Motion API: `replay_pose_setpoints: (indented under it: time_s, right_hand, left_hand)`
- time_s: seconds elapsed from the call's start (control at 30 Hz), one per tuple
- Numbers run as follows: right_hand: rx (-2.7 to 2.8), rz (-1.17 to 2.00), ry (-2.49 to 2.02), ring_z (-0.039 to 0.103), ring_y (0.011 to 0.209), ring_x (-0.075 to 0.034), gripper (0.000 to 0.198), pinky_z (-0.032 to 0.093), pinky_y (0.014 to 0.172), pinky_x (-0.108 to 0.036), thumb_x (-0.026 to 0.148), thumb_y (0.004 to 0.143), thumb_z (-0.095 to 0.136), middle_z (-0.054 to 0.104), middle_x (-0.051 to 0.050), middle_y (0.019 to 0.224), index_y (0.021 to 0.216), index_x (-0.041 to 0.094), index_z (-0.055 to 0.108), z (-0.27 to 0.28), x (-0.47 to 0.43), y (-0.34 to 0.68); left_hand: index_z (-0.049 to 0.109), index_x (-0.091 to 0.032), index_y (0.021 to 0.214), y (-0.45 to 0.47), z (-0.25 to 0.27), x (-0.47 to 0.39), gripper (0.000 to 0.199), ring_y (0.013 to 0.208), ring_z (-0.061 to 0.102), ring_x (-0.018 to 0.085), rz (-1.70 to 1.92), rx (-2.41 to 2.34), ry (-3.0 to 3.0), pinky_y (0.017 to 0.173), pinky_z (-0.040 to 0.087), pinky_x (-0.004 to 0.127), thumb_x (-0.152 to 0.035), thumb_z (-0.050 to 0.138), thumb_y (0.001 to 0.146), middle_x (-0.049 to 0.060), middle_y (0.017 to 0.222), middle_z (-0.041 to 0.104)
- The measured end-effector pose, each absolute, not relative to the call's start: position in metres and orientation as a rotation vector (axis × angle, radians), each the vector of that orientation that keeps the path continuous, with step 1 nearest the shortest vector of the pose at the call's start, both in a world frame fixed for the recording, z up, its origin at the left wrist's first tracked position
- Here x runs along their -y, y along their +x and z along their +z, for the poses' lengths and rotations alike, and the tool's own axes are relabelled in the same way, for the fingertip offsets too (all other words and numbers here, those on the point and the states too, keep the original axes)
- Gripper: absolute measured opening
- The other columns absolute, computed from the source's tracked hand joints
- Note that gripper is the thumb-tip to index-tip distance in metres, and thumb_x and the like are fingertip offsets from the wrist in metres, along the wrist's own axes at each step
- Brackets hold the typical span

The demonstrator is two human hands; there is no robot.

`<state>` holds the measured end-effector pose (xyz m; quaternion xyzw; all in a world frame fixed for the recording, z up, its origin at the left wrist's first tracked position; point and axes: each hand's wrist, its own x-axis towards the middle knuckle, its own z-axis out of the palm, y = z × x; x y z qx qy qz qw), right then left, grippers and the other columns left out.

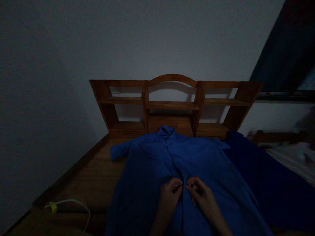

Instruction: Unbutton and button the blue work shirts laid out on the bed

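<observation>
A blue short-sleeved shirt [150, 170] lies spread out with its collar toward the wooden shelf unit. Its front placket runs down the middle, closed near the collar and parted a little lower down. My left hand [171, 191] pinches the placket edge from the left side. Just across from it, my right hand [200, 191] has thumb and fingers pinched together at the opposite edge. The two sets of fingertips are close to each other. Any button between them is too dark and small to make out.
A wooden shelf unit [172, 105] stands against the pale wall [157, 42]. Dark blue cloth [268, 177] lies on the right. A white cable [78, 201] with a yellow piece [53, 207] rests on the wooden surface [98, 177] at left. Far right is a dark curtain [283, 49].
</observation>
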<state>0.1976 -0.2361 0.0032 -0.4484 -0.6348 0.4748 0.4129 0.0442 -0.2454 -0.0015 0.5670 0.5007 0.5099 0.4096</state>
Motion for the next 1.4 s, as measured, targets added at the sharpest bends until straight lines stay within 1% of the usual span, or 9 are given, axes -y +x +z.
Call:
replay_pose_setpoints:
  time_s: [0.27,0.47,0.6,0.7,0.77,0.83,0.93,1.2,1.4]
  right_hand:
    - [1.614,1.174,-1.171,0.046,0.049,-0.009,0.022,0.035,0.045,-0.019,0.039,0.081,0.057,0.045,0.005,0.058,0.092,0.019,0.056,-0.004,0.229,0.198]
    - [1.628,1.115,-1.222,0.048,0.053,-0.009,0.021,0.037,0.05,-0.019,0.038,0.08,0.058,0.049,0.004,0.06,0.089,0.018,0.058,-0.007,0.227,0.198]
    - [1.641,1.104,-1.238,0.048,0.054,-0.01,0.021,0.036,0.05,-0.019,0.037,0.08,0.058,0.049,0.004,0.061,0.089,0.018,0.058,-0.009,0.228,0.197]
    - [1.673,1.05,-1.256,0.049,0.057,-0.01,0.019,0.037,0.052,-0.02,0.036,0.079,0.059,0.051,0.003,0.065,0.087,0.018,0.058,-0.009,0.228,0.197]
    - [1.702,1.002,-1.261,0.051,0.061,-0.01,0.017,0.038,0.055,-0.02,0.035,0.08,0.058,0.054,0.002,0.068,0.087,0.019,0.058,-0.009,0.229,0.197]
    - [1.722,0.964,-1.26,0.052,0.063,-0.011,0.017,0.039,0.058,-0.02,0.034,0.08,0.058,0.056,0.002,0.071,0.087,0.019,0.058,-0.008,0.23,0.196]
    - [1.751,0.923,-1.252,0.054,0.066,-0.011,0.016,0.04,0.061,-0.021,0.034,0.081,0.057,0.058,0.001,0.075,0.087,0.019,0.058,-0.005,0.232,0.196]
    - [1.809,0.867,-1.249,0.056,0.068,-0.012,0.014,0.041,0.063,-0.022,0.033,0.084,0.054,0.06,0.001,0.078,0.088,0.02,0.058,0.003,0.237,0.193]
    - [1.791,0.836,-1.258,0.056,0.068,-0.012,0.015,0.042,0.064,-0.022,0.034,0.084,0.054,0.06,0.0,0.077,0.088,0.02,0.059,0.008,0.242,0.191]
  left_hand:
    - [0.063,-0.017,0.082,0.041,-0.001,0.246,0.011,0.08,0.065,0.016,1.288,-1.194,1.411,0.074,0.049,0.024,-0.021,0.053,0.078,0.004,0.082,0.068]
    - [0.062,-0.015,0.079,0.038,-0.006,0.243,0.008,0.077,0.064,0.016,1.271,-1.151,1.379,0.069,0.048,0.023,-0.019,0.055,0.076,0.004,0.078,0.066]
    - [0.06,-0.015,0.084,0.033,-0.007,0.239,0.011,0.078,0.063,0.016,1.238,-1.13,1.374,0.07,0.046,0.023,-0.017,0.057,0.074,0.004,0.08,0.066]
    - [0.06,-0.015,0.085,0.03,-0.004,0.236,0.013,0.07,0.062,0.015,1.189,-1.132,1.339,0.063,0.045,0.022,-0.024,0.055,0.078,0.003,0.074,0.064]
    - [0.059,-0.014,0.083,0.03,-0.002,0.235,0.019,0.067,0.06,0.014,1.172,-1.159,1.292,0.06,0.044,0.022,-0.032,0.054,0.08,0.003,0.071,0.062]
    - [0.059,-0.014,0.083,0.031,-0.002,0.234,0.025,0.068,0.06,0.015,1.164,-1.185,1.256,0.059,0.044,0.022,-0.039,0.057,0.078,0.004,0.072,0.062]
    - [0.059,-0.014,0.084,0.032,-0.001,0.233,0.03,0.07,0.06,0.016,1.15,-1.206,1.262,0.058,0.043,0.022,-0.042,0.061,0.074,0.004,0.074,0.064]
    - [0.057,-0.015,0.083,0.034,-0.008,0.232,0.024,0.059,0.057,0.013,1.16,-1.28,1.326,0.052,0.038,0.02,-0.038,0.059,0.076,0.002,0.065,0.062]
    - [0.057,-0.015,0.078,0.036,-0.008,0.232,0.016,0.065,0.059,0.014,1.202,-1.267,1.299,0.056,0.039,0.021,-0.03,0.059,0.075,0.003,0.068,0.062]
